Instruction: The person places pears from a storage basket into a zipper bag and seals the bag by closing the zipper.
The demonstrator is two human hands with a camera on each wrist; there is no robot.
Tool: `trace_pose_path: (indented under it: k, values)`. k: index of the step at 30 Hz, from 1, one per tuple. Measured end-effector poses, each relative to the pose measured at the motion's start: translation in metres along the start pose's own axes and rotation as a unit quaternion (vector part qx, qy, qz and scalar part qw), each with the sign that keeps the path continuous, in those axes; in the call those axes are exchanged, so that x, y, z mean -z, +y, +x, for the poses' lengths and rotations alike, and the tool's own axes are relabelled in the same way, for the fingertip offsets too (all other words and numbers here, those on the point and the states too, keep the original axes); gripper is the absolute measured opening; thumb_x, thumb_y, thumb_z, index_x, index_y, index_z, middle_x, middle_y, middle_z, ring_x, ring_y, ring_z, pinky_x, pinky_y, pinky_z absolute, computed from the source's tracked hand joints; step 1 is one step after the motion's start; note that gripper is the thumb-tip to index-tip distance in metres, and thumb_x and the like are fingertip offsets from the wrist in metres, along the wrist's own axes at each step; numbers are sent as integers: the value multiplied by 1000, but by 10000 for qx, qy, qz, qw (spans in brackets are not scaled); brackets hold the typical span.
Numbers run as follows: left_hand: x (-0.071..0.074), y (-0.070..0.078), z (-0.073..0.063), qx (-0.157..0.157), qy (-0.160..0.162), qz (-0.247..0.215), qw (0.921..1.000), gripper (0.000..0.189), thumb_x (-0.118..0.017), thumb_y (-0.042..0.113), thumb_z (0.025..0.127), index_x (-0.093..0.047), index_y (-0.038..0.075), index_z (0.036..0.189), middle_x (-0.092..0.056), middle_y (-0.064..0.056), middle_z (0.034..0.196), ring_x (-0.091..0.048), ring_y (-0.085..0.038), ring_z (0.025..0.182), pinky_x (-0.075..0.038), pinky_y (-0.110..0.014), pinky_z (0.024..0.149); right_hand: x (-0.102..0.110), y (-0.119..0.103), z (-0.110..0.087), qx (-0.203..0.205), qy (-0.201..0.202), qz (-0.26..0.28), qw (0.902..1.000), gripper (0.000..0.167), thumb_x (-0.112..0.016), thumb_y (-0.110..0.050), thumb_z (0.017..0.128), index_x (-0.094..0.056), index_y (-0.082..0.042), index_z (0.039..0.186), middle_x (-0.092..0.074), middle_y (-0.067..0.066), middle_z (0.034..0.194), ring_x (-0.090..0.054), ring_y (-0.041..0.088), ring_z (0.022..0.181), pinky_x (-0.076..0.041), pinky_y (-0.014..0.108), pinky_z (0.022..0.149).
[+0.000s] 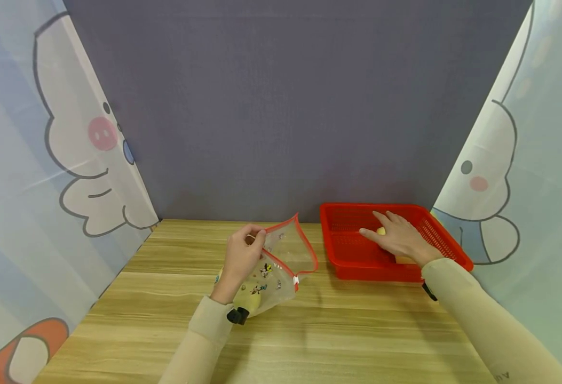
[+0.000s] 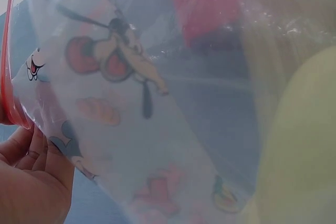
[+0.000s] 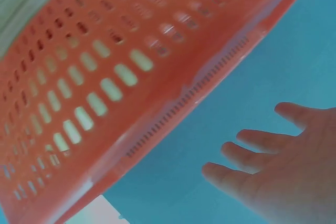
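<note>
My left hand (image 1: 242,256) pinches the red-edged mouth of a clear zip bag (image 1: 281,274) with cartoon prints and a white slider (image 1: 296,279). The bag's mouth gapes toward the right. Low in it shows a pale yellow thing (image 1: 248,300), its kind unclear, which also fills the right side of the left wrist view (image 2: 304,135). Over the red plastic basket (image 1: 357,273) my right hand (image 1: 398,237) is held with fingers spread, gripping nothing visible. Beneath that hand, partly hidden, are a small yellow thing (image 1: 381,231) and a tan piece (image 1: 405,260).
The wood-grain table (image 1: 357,336) carries the bag left of the basket. A dark grey cloth wall (image 1: 281,106) rises behind, and cartoon-printed curtains (image 1: 12,186) flank both sides. The basket has slotted walls (image 3: 94,103) and stands near the right curtain.
</note>
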State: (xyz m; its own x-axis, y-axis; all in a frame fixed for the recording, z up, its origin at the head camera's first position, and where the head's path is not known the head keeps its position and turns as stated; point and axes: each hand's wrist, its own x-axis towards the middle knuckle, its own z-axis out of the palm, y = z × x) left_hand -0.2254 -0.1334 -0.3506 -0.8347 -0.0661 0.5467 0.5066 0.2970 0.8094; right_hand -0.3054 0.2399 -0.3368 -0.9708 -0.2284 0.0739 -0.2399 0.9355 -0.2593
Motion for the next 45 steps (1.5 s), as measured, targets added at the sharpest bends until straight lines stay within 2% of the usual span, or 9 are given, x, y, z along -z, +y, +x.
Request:
trace_pose_path:
  k: [6,7,21,27,33,39,45]
  values:
    - [1,2,0,2,-24,-3,10000,16,-61,3,101,-71,-9,103,-67,-25,87,-64,-31,59,-53,-23,48,1,12,-1,-49,-14,3,10000,97,-40,-72,97,-24,1,159,-21,38,158,-19,59,142,-19,76,112]
    - [2,7,-1,24,-32,9,10000,16,-60,1,101,-71,-10,103,-66,-27,87,-63,-34,60,-53,-22,48,1,15,-2,-51,-17,4,10000,97,-40,-72,97,-24,1,159,-21,38,158,-20,59,142,-20,76,112]
    - [3,5,-3,47,-68,-45,10000,15,-60,1,101,-70,-10,103,-66,-28,88,-62,-25,58,-53,-23,49,-5,45,-3,-247,-224,235,9992,100,-42,-72,96,-23,5,157,-25,41,153,-26,61,136,-26,79,106]
    - [2,5,-5,-56,-104,-73,9999,14,-60,1,101,-70,-10,102,-65,-27,87,-63,-35,62,-55,-24,50,-9,52,-2,-309,-289,342,9985,100,-43,-71,96,-23,7,156,-27,42,151,-29,61,135,-26,78,107]
    - [2,3,-6,-109,-66,-68,9999,15,-60,0,101,-70,-11,102,-65,-24,86,-63,-39,63,-55,-24,49,-12,61,-3,-400,-406,273,9980,98,-45,-69,97,-30,11,151,-37,42,144,-40,58,128,-34,75,104]
    - [1,2,-4,-157,-68,-31,9998,15,-60,0,100,-70,-11,103,-66,-24,87,-63,-32,60,-55,-25,49,-14,66,-1,-514,-710,305,9957,90,-48,-64,98,-39,13,142,-48,41,136,-52,52,115,-42,68,100]
    - [1,2,-5,-208,-44,-1,9998,14,-61,-1,100,-70,-11,102,-66,-23,86,-64,-29,61,-57,-28,49,-18,70,2,-491,-971,381,9933,82,-53,-60,98,-48,14,131,-58,34,125,-57,43,104,-46,63,96]
